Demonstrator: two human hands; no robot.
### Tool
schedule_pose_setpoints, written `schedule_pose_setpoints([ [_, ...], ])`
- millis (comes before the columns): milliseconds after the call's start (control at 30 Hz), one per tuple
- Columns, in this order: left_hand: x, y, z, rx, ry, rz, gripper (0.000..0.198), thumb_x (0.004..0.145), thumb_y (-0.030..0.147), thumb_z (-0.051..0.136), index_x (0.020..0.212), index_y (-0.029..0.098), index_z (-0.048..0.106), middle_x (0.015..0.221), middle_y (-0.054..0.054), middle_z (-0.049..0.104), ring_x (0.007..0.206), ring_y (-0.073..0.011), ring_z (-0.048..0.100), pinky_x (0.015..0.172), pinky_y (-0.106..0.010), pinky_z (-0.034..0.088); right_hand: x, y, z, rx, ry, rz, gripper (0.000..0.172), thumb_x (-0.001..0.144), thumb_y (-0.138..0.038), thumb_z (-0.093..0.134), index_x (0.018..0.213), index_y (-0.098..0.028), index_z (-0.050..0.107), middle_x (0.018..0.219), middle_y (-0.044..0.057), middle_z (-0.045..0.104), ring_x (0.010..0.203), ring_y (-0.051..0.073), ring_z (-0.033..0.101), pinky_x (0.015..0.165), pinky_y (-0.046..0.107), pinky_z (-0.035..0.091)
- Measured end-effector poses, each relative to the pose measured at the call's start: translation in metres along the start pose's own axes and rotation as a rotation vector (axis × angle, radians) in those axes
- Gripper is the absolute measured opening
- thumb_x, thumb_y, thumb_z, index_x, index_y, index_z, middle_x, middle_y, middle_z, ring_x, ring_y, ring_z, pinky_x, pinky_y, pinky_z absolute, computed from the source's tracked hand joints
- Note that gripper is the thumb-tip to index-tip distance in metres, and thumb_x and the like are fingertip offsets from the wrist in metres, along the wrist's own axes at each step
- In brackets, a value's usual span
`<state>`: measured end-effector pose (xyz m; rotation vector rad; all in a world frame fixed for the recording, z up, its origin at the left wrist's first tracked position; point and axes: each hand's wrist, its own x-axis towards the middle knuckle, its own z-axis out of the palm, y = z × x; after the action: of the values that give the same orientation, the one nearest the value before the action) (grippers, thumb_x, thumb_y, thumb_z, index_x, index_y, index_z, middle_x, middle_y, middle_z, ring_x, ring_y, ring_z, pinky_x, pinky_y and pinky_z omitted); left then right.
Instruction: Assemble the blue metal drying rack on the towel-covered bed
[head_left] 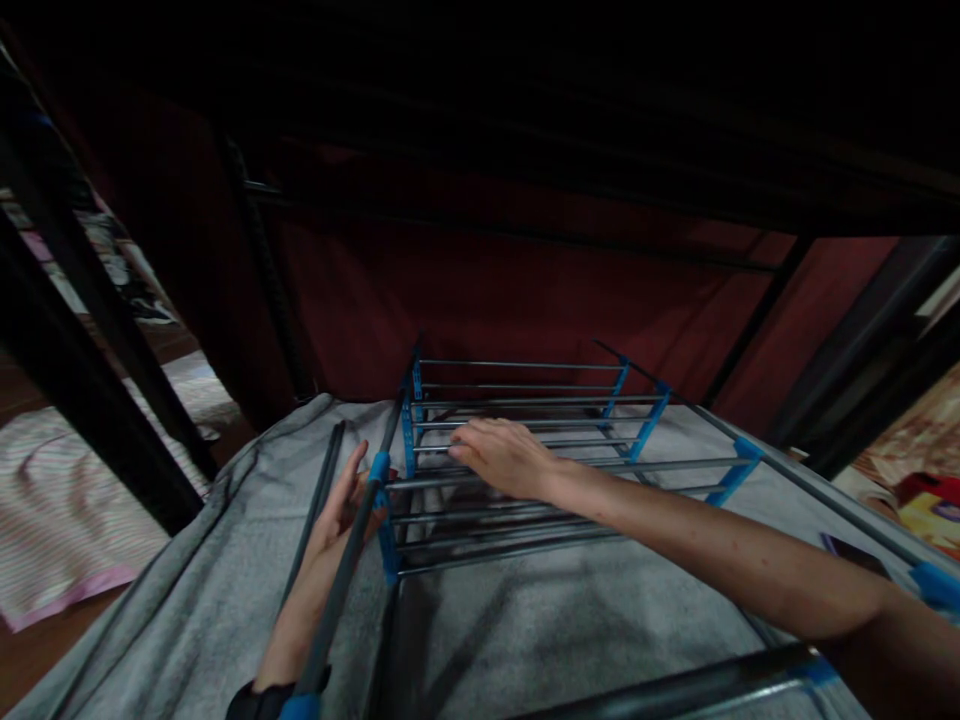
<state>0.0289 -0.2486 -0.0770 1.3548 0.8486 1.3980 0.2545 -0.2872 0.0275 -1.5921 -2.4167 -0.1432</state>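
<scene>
A rack of grey metal tubes (510, 548) with blue plastic connectors (387, 535) lies on a grey blanket (510, 620). My left hand (341, 515) is at the rack's left side, behind a long side tube, its thumb raised and its fingers spread near a blue connector; the fingertips are partly hidden by the tube. My right hand (501, 455) rests over the cross tubes in the middle of the rack, palm down with fingers bent; what its fingers hold, if anything, is hidden beneath it.
Loose dark tubes (319, 500) lie left of my left hand. A dark phone-like object (855, 552) is on the blanket at right. Dark frame posts (97, 270) stand at the left, a red curtain (510, 290) hangs behind, and a dark surface is overhead.
</scene>
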Motion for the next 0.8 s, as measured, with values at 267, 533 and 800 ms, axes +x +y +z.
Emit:
schedule_pose_setpoints([
  [267, 0.009, -0.005, -0.019, -0.278, 0.223, -0.156, 0.056, 0.069, 0.031, 0.074, 0.122, 0.02, 0.064, 0.109, -0.005, 0.069, 0.105, -0.0175, 0.062, 0.091, -0.023, 0.047, 0.067, 0.053, 0.027, -0.17, 0.006, 0.035, 0.038, 0.095, -0.026, 0.043, 0.131, -0.016, 0.052, 0.136, 0.014, 0.053, 0.122, 0.026, 0.051, 0.102, 0.039, 0.039],
  [533, 0.01, -0.01, -0.025, -0.072, 0.255, -0.134, 0.055, 0.069, 0.041, 0.077, 0.119, 0.02, 0.066, 0.106, -0.006, 0.07, 0.103, -0.0194, 0.063, 0.087, -0.025, 0.049, 0.109, 0.062, 0.077, -0.106, -0.043, 0.059, 0.04, 0.095, -0.019, 0.041, 0.134, -0.017, 0.048, 0.141, 0.014, 0.049, 0.127, 0.026, 0.048, 0.105, 0.04, 0.036],
  [800, 0.015, -0.011, -0.03, -0.014, 0.343, -0.17, 0.059, 0.067, 0.044, 0.077, 0.118, 0.018, 0.066, 0.103, -0.007, 0.069, 0.094, -0.0205, 0.065, 0.079, -0.028, 0.051, 0.124, 0.075, 0.085, -0.007, -0.056, 0.046, 0.037, 0.1, -0.023, 0.032, 0.133, -0.02, 0.048, 0.142, 0.01, 0.049, 0.123, 0.021, 0.051, 0.1, 0.034, 0.039],
])
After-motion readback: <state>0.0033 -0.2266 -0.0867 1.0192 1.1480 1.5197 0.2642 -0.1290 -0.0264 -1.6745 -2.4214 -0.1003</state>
